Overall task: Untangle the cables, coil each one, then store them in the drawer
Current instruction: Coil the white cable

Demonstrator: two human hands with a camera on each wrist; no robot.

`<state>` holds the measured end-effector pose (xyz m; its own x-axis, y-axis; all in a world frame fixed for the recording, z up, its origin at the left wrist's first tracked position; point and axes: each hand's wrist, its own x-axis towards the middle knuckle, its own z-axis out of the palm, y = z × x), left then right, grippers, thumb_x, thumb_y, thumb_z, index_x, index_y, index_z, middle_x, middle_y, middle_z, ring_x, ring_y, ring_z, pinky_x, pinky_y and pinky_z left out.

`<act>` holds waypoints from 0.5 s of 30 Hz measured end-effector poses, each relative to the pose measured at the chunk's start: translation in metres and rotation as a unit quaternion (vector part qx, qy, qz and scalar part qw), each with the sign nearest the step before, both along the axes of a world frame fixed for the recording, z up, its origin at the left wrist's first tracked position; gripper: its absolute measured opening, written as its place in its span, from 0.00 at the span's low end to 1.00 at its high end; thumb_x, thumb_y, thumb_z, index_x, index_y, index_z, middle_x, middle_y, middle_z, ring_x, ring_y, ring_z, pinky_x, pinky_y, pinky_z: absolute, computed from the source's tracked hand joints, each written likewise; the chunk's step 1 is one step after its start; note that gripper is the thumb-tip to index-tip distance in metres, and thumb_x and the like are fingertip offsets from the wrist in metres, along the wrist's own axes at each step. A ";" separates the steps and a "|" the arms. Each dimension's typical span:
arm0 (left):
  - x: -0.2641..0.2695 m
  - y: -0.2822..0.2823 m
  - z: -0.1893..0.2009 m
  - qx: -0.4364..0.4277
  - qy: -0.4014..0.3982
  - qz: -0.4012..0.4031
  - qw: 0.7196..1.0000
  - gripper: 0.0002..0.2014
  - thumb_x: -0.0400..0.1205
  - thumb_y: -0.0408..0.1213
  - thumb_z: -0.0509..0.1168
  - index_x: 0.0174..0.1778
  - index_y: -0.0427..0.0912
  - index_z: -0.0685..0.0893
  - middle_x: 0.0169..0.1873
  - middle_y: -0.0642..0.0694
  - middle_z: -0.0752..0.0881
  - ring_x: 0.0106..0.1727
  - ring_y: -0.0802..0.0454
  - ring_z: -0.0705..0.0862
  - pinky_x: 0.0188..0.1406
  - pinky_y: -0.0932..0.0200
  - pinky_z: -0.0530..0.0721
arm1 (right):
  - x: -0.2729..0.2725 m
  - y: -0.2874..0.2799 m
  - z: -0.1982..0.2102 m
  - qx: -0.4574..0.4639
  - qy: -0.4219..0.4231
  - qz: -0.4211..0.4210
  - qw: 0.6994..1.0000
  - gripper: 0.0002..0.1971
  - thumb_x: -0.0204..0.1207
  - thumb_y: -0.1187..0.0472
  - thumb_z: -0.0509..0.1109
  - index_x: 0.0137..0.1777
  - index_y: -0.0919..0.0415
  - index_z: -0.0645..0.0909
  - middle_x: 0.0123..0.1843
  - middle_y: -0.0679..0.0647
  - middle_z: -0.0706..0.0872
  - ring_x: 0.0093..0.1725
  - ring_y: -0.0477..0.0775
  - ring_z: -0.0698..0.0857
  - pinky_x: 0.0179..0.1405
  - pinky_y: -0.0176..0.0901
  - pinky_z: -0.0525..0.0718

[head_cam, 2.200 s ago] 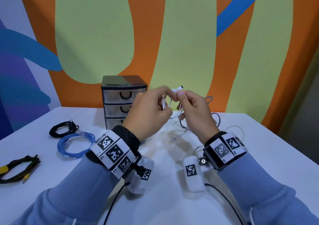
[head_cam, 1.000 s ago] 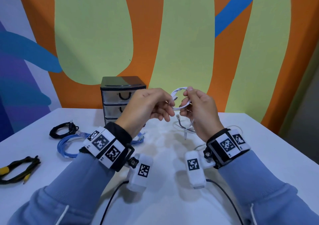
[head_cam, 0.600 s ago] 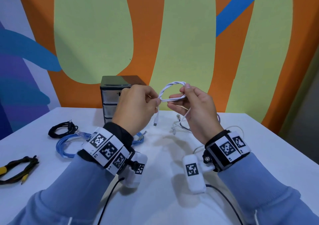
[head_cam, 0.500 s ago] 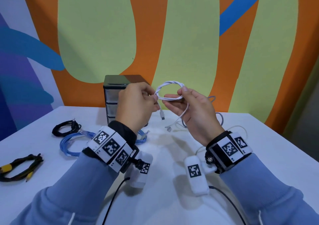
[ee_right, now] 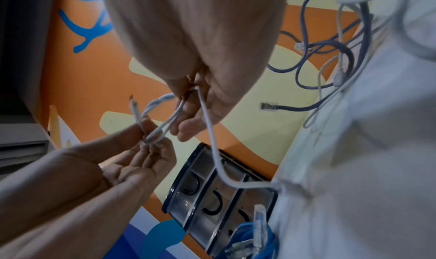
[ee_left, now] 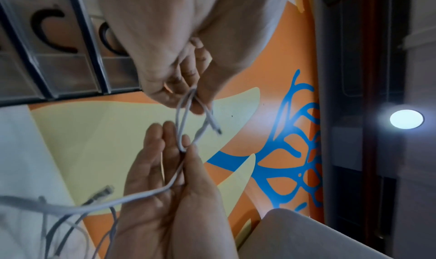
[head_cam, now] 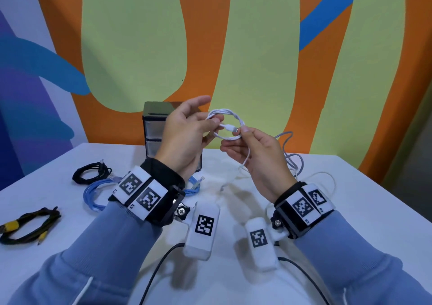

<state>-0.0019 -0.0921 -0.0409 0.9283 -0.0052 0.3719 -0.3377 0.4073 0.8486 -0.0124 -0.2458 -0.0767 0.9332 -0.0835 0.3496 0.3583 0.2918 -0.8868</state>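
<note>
White USB cable (head_cam: 225, 124) held above table (head_cam: 350, 211), near drawer unit (head_cam: 154, 126) | my left hand (head_cam: 184, 136) pinches coil's left edge, forefinger raised | my right hand (head_cam: 259, 159) pinches its right side beside plug | light, limp, springy: grip where turns cross.

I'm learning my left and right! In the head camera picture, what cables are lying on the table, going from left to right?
Black and yellow cable → black cable → blue cable → grey and white tangle.
</note>
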 end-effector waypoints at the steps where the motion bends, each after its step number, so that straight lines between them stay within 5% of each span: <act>1: 0.001 -0.002 0.000 -0.004 0.007 0.002 1.000 0.23 0.85 0.17 0.66 0.73 0.41 0.83 0.48 0.38 0.86 0.39 0.52 0.86 0.41 0.59 0.84 | -0.001 0.000 0.001 0.003 0.002 0.008 1.000 0.13 0.94 0.60 0.61 0.54 0.67 0.83 0.46 0.67 0.93 0.46 0.59 0.94 0.50 0.40 0.92; 5: 0.005 -0.008 -0.008 0.167 -0.096 0.076 0.978 0.30 0.81 0.23 0.62 0.78 0.51 0.81 0.51 0.42 0.78 0.39 0.50 0.76 0.41 0.58 0.79 | -0.002 0.000 0.003 0.017 -0.015 0.017 1.000 0.13 0.94 0.60 0.61 0.51 0.64 0.83 0.47 0.69 0.92 0.48 0.58 0.93 0.51 0.38 0.90; 8: 0.007 -0.007 -0.015 0.309 -0.177 0.147 0.923 0.34 0.82 0.30 0.68 0.82 0.63 0.75 0.60 0.46 0.75 0.53 0.53 0.80 0.58 0.56 0.84 | -0.001 -0.003 0.005 0.038 -0.031 0.008 0.999 0.12 0.94 0.60 0.61 0.51 0.64 0.83 0.44 0.62 0.93 0.49 0.58 0.93 0.52 0.39 0.90; 10: 0.010 -0.004 -0.016 0.319 -0.178 0.172 0.915 0.37 0.83 0.33 0.75 0.86 0.62 0.71 0.63 0.46 0.72 0.65 0.55 0.80 0.66 0.55 0.85 | 0.001 -0.007 0.005 0.046 -0.040 -0.001 0.998 0.12 0.94 0.60 0.62 0.50 0.64 0.82 0.46 0.63 0.93 0.50 0.59 0.93 0.53 0.40 0.90; 13: 0.013 -0.002 -0.016 0.287 -0.110 0.099 0.946 0.44 0.78 0.52 0.81 0.88 0.61 0.66 0.65 0.42 0.81 0.66 0.50 0.87 0.70 0.48 0.87 | 0.002 -0.010 0.008 0.064 -0.049 -0.013 0.997 0.13 0.94 0.60 0.62 0.49 0.63 0.82 0.43 0.60 0.93 0.45 0.55 0.93 0.50 0.39 0.90; 15: 0.009 -0.001 -0.018 0.341 -0.049 -0.012 0.939 0.49 0.73 0.58 0.84 0.88 0.59 0.65 0.61 0.45 0.91 0.62 0.53 0.91 0.73 0.46 0.85 | 0.003 -0.013 0.010 0.085 -0.050 -0.025 0.995 0.13 0.93 0.60 0.62 0.49 0.63 0.82 0.42 0.59 0.92 0.43 0.54 0.91 0.46 0.38 0.90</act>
<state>0.0073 -0.0933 -0.0591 0.8865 -0.2937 0.3576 -0.4250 -0.2110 0.8802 -0.0096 -0.2593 -0.0668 0.8879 -0.1945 0.4168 0.4595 0.4149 -0.7853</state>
